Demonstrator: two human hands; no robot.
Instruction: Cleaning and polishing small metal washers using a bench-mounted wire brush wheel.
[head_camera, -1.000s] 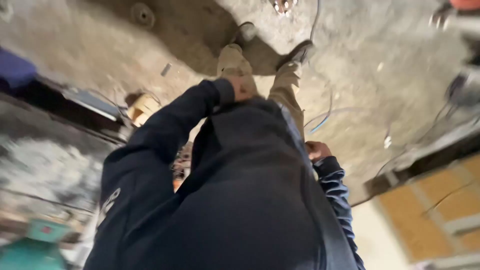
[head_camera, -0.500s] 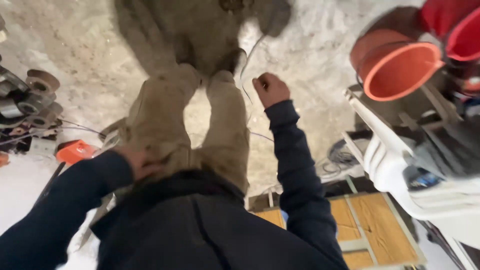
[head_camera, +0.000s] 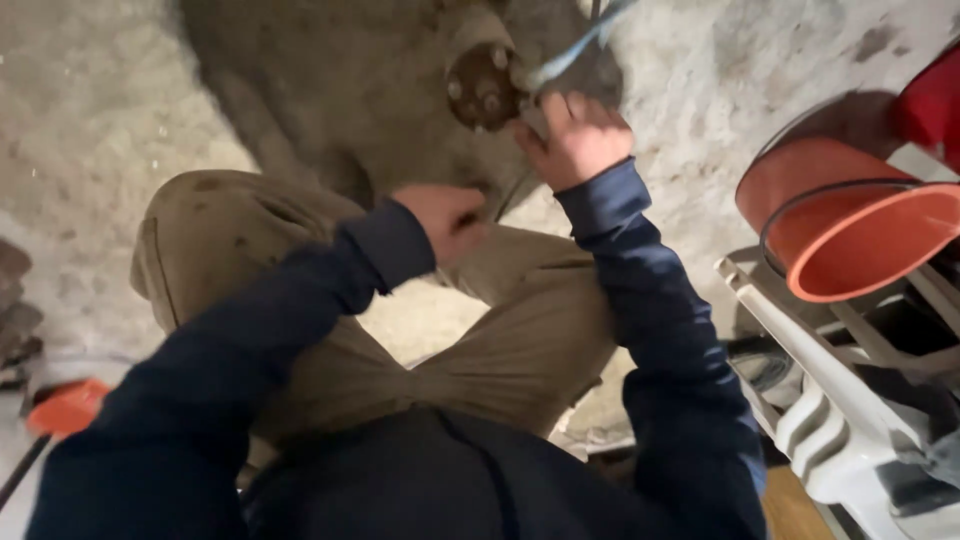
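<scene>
I am crouched over a rough concrete floor (head_camera: 120, 110), knees in tan trousers (head_camera: 500, 340) below me. My right hand (head_camera: 575, 135) reaches forward and closes on something beside a round rusty metal flange (head_camera: 482, 88) with bolts; a thin bluish cable (head_camera: 580, 45) runs up from the fingers. What exactly the fingers grip is blurred. My left hand (head_camera: 445, 220) rests curled on my knee, nothing visible in it. Both arms wear dark blue sleeves.
A large orange pipe end (head_camera: 850, 225) lies at the right, with a red one (head_camera: 930, 105) behind it. Below them stands a white moulded object (head_camera: 830, 400). An orange item (head_camera: 65, 408) lies at the lower left, dark clutter (head_camera: 15, 320) above it.
I have gone from standing to crouching, and the view has dropped closer to the floor. My right hand moved forward to the rusty flange. My left hand stays on my leg.
</scene>
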